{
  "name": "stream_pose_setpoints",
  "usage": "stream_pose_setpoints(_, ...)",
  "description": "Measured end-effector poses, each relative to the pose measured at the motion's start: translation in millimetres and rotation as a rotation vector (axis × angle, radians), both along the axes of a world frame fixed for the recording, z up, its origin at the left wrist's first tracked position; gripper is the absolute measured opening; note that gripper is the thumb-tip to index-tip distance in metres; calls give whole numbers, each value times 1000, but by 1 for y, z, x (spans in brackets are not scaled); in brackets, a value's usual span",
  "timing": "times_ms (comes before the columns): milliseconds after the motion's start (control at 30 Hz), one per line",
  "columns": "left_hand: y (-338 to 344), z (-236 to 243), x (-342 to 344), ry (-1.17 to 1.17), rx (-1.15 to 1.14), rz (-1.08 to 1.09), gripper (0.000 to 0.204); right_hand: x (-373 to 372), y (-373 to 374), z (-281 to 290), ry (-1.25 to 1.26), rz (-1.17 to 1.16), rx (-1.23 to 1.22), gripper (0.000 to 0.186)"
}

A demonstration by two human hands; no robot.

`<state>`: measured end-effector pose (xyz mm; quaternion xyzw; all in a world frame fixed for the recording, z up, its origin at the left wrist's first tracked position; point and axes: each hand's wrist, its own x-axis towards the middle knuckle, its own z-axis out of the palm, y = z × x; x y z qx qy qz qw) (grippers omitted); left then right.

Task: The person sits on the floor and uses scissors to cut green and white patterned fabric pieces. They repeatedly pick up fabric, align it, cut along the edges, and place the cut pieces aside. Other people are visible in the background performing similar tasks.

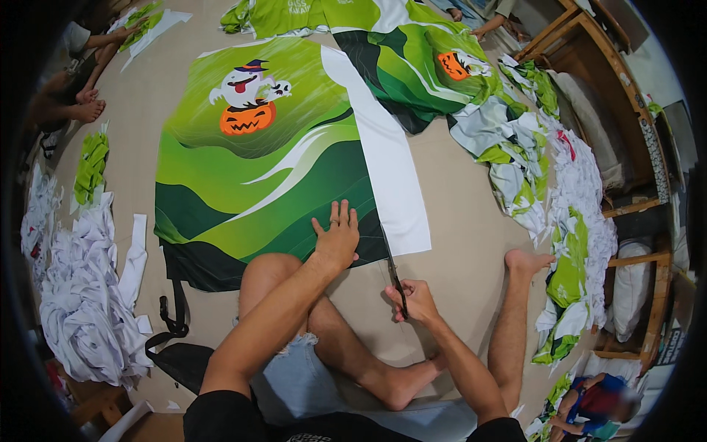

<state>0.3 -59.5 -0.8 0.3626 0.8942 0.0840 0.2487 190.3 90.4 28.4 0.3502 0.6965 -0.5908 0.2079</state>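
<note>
Green cloth (272, 166) w/ ghost & pumpkin print lies spread on the floor (460, 199), its bottom band dark green to near-black. L hand (337, 239) is on the cloth's lower R part: grip flat, palm down, fingers spread, nothing held. R hand (414, 300) is just off the cloth's lower R corner, grip closed round the handles of dark scissors (398, 283). Scissors point up to the cloth, blades at the border btwn its dark R edge & a white strip (394, 173) along that side. Can't tell how wide the blades stand, or how far strip & cloth are joined. Person's bent knee (266, 276) overlaps the cloth's near edge.

L of cloth: big heap of white scraps (88, 302), a narrow white offcut (134, 261) btwn heap & cloth, plus a crumpled green scrap (92, 166) farther up. Black bag (188, 365) sits below the cloth's lower L corner.

Upper R of cloth: 2nd green cloth (412, 62), similar print, w/ another person's hand (486, 29) near its far side. R of cloth: mixed green & white scraps (508, 147), then a long white pile (578, 191), then wood shelves (658, 309). Far upper L of cloth: a co-worker's hand (132, 28) by a green-&-white piece (153, 28).
</note>
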Motion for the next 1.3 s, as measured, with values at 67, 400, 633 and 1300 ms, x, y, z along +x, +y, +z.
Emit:
stream_pose_setpoints(67,0,1,1,-11,3,1,104,-1,7,-2,53,-46,-124,65)
stream_pose_setpoints(400,-1,4,1,7,17,0,105,-36,10,-3,-7,67,53,68)
stream_pose_setpoints(633,1,7,1,0,5,4,104,-54,21,-10,84,-53,-107,62)
stream_pose_setpoints(1300,4,3,2,-9,58,51,80,-130,28,-13,61,84,75,77)
